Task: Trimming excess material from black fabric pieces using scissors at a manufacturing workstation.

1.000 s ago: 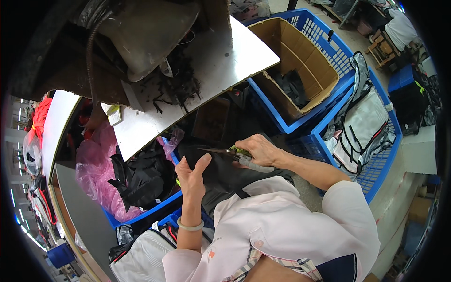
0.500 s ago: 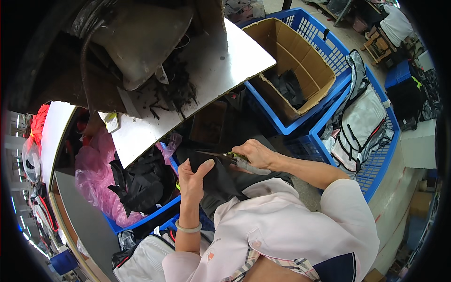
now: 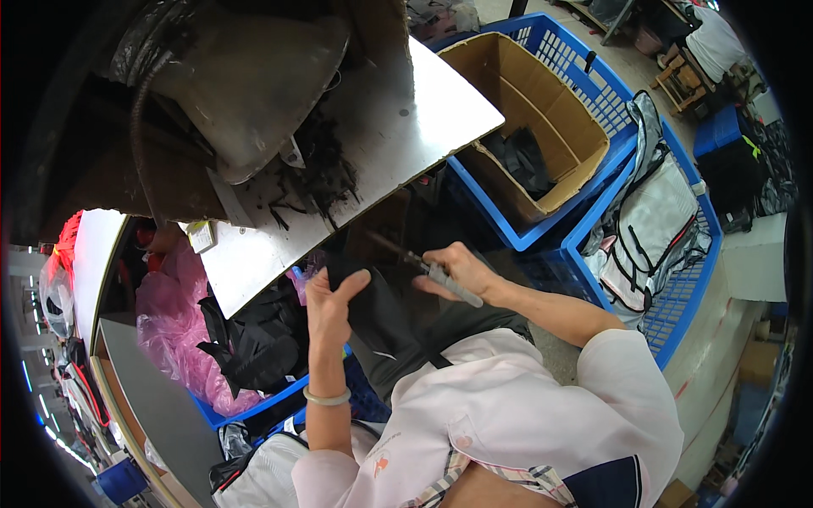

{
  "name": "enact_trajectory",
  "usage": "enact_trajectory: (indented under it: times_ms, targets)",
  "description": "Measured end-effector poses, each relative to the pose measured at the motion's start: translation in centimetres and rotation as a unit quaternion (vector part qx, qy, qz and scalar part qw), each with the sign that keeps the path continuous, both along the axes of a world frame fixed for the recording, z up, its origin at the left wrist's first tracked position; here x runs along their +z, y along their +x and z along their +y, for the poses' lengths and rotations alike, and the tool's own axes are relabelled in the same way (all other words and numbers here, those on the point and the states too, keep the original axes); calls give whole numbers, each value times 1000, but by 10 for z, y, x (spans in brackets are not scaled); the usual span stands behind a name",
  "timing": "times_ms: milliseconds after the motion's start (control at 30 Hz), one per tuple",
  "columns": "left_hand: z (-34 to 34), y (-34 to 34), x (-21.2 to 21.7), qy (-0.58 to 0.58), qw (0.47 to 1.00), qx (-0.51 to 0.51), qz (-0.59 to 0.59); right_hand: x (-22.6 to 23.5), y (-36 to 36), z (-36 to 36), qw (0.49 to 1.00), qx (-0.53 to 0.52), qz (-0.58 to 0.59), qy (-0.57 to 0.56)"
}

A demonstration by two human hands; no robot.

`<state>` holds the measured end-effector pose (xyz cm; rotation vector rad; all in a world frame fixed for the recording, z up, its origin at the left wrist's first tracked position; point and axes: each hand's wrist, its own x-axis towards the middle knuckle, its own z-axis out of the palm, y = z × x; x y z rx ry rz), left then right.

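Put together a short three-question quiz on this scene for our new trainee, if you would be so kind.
1. Fill in the missing word: the right hand holds a pair of ____.

2. True or false: the left hand is empty.

3. Multiple choice: where does the cardboard box sit?
A. On the white tabletop
B. Inside a blue basket
C. On the person's lap

Key
1. Scissors.
2. False; it grips black fabric.
3. B.
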<state>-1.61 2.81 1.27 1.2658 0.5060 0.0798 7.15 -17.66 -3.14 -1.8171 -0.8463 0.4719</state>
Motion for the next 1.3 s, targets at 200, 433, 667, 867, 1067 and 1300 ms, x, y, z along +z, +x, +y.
enact_trajectory:
  times_ms: [200, 433, 667, 867, 1067, 1300]
  targets:
    - [61, 62, 10, 5, 998, 54, -36, -14, 23, -11, 988, -115, 103, -17]
    - [107, 110, 15, 80, 987, 81, -117, -18, 21, -22, 969, -154, 183, -56]
    - [89, 110, 18, 89, 990, 16, -106, -15, 19, -19, 969, -162, 185, -36]
    - [48, 83, 15, 19, 998, -17, -61, -17, 4, -8, 940, -171, 292, 29]
    - [-9, 25, -1, -23, 987, -70, -142, -51, -22, 6, 842, -156, 498, 136]
    - [-40, -28, -3, -117, 948, -120, -269, -50, -38, 5, 917, -217, 282, 182]
